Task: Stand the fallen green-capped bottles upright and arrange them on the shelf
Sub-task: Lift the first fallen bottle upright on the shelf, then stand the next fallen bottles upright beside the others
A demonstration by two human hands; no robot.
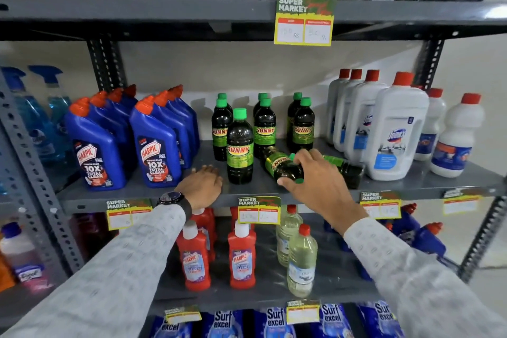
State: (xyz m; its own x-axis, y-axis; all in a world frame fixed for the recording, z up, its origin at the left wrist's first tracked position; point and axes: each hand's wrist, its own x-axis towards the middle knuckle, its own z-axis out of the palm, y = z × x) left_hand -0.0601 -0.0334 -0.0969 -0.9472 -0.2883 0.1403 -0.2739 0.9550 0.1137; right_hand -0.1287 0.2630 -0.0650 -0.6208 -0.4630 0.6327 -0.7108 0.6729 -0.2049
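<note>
Head view: the middle shelf holds seven standing bottles with green caps and two fallen ones.
Near fallen bottle: lies on its side at the shelf front, just right of the front standing bottle; its long axis runs from back-left to front-right, cap towards the person.
Right hand: is on that bottle's cap end, fingers curled over the neck and thumb under the cap, closed around it.
Second fallen bottle: lies behind the right hand, touching or almost touching the white jug; its axis runs left to right, and its cap cannot be seen.
Left hand: rests flat on the shelf edge, fingers together, holding nothing, just left of the front standing bottle.
Nearer hand: the right, for both fallen bottles.
Likely need: swing the cap end up and pivot on the base, which points towards the standing rows.
Writing: SUNNY on the green labels; HARPIC 10X TOTAL CLEAN on the blue bottles; Domex on the white jug; SUPER MARKET on the price tags; Surf excel below.
</note>
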